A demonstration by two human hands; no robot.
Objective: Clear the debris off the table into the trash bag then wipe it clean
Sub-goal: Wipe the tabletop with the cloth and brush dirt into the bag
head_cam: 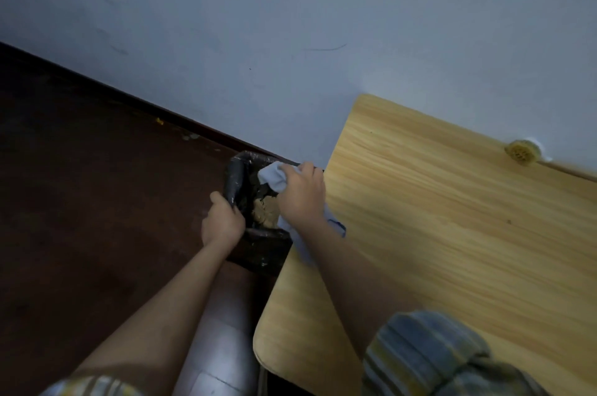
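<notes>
Plain room, most likely in a home or dormitory, dimly lit. Bare pale wall (290, 8) with faint scuff marks and one thin dark scratch. Dark reddish wood floor (80, 202), a dark baseboard (129, 95) running along its edge. Light wood-grain laminate table (452, 234) pushed near the wall, corners rounded. Small bin lined with a black trash bag (237, 179) stands on the floor beside the table. No equipment, shelving or signage visible.

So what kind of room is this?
Probably a plain room in a home, though I can't be sure: a light wooden table stands against a bare pale blue-grey wall, on a dark brown wooden floor, beside a black-bagged bin.
</notes>
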